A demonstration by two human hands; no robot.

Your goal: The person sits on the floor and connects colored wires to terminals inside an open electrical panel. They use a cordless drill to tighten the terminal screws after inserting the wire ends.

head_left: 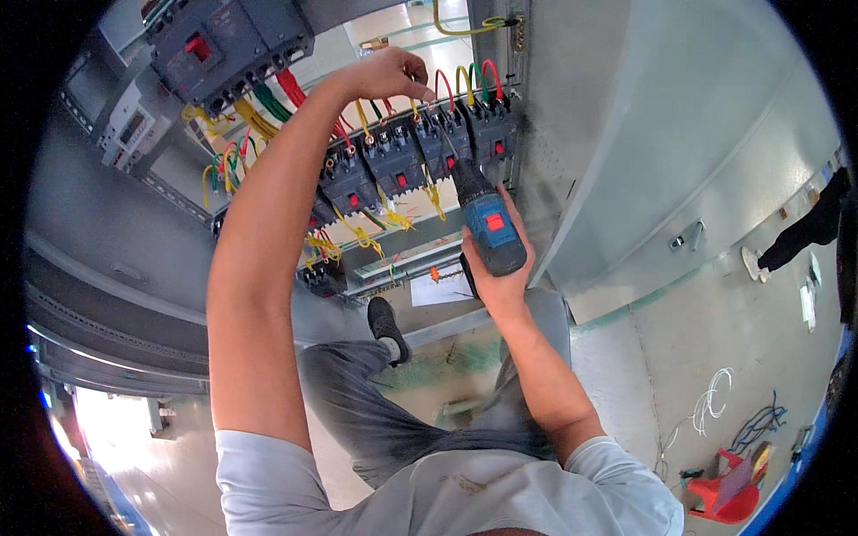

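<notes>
My right hand (502, 284) is wrapped round a blue and black cordless drill (492, 223). The drill points up and away, its long thin bit reaching toward the top terminals of a black circuit breaker (444, 143) with a red switch. At that breaker's upper edge, my left hand (389, 76) is bent over with its fingers curled and tips close to a terminal. What the fingertips pinch, if anything, is too small to make out. Beside it, a red wire (444, 82) loops up from the row, and yellow and green wires join the breaker on the right (492, 129).
A larger black breaker (228, 45) with thick wires is at the upper left. The open grey cabinet door (661, 161) stands to my right. Paper (442, 288) lies under the row. White cable (712, 393) and a red object (726, 496) lie on the floor. Another person's leg (795, 228) shows far right.
</notes>
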